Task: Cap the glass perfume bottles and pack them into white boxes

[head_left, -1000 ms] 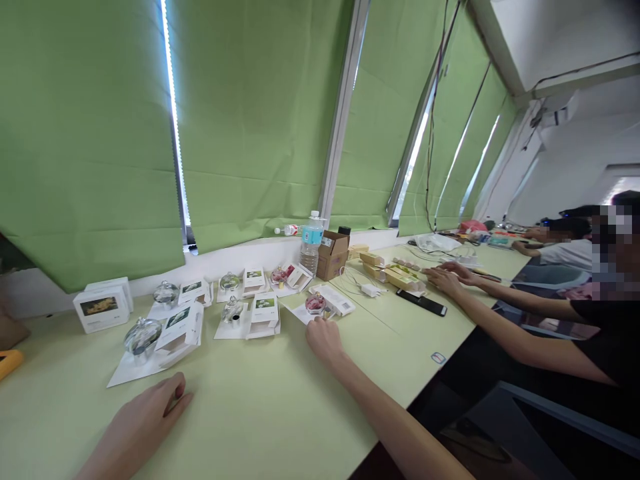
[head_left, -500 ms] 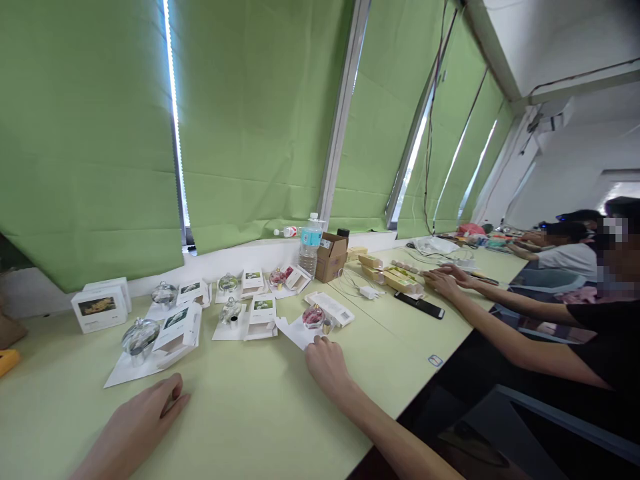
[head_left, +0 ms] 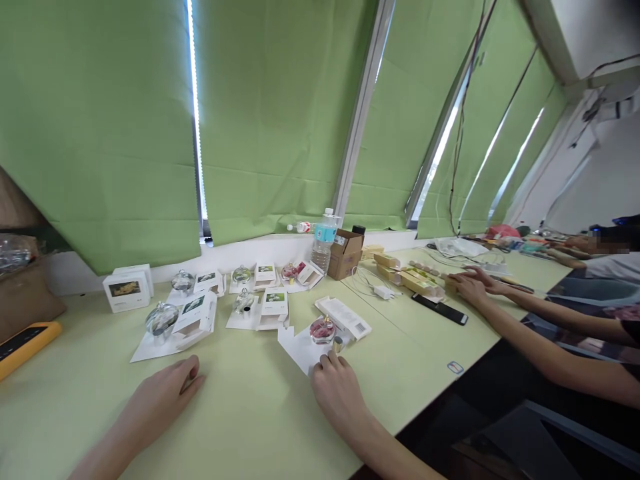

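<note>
- Green blinds (head_left: pixel 280 120) hang behind and above the brown carton (head_left: pixel 343 261).
- The pale table (head_left: pixel 240 413) bears the carton near its back edge.
- A clear water bottle (head_left: pixel 323 257) stands just to the left of the carton.
- The person's left hand (head_left: pixel 165 393) is well to the left and in front of the carton, its fingers loosely curled, a gap between thumb and forefinger; nothing shows in its grasp.
- The right hand (head_left: pixel 337 383) is straight in front of the carton, its bent fingers at the near part of a white sheet (head_left: pixel 295 348); whether they pinch or merely press it, one cannot tell.
- That sheet lies in front of the carton, slightly to the left.
- A white box (head_left: pixel 345 319) lies flat between the carton and the right hand.
- A round glass bottle (head_left: pixel 322 331) with pink contents sits on the sheet, in front of the carton.
- A small metallic cap (head_left: pixel 337 344) stands beside it, also in front of the carton.
</note>
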`<state>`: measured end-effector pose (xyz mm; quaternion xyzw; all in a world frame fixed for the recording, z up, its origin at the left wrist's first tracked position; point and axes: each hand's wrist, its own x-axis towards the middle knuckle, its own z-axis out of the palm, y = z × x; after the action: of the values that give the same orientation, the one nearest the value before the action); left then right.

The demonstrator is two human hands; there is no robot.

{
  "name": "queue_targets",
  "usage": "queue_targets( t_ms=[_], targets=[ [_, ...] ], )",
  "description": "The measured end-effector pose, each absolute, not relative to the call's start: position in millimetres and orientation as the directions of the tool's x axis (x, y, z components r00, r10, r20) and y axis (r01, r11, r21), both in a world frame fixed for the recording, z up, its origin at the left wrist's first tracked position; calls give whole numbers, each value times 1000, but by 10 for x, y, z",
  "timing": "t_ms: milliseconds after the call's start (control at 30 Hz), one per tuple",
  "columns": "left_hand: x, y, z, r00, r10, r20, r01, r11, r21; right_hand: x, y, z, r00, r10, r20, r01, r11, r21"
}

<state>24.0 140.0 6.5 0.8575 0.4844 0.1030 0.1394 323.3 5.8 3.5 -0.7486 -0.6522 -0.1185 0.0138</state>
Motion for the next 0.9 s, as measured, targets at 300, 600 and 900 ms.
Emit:
queue_targets(
  t_ms=[300,600,900],
  targets=[
    [252,1337,161,505,862,46,807,-490,331,2928,-48,41,1,978,210,960,-60,275],
    [253,1317,195,505,862,34,803,-484,347,2599,-114,-8,-120,971,208,952,53,302],
    [285,1292,243,486,874,13,690,-393,608,2215,-124,-100,-257,931,260,949,193,247]
  ],
)
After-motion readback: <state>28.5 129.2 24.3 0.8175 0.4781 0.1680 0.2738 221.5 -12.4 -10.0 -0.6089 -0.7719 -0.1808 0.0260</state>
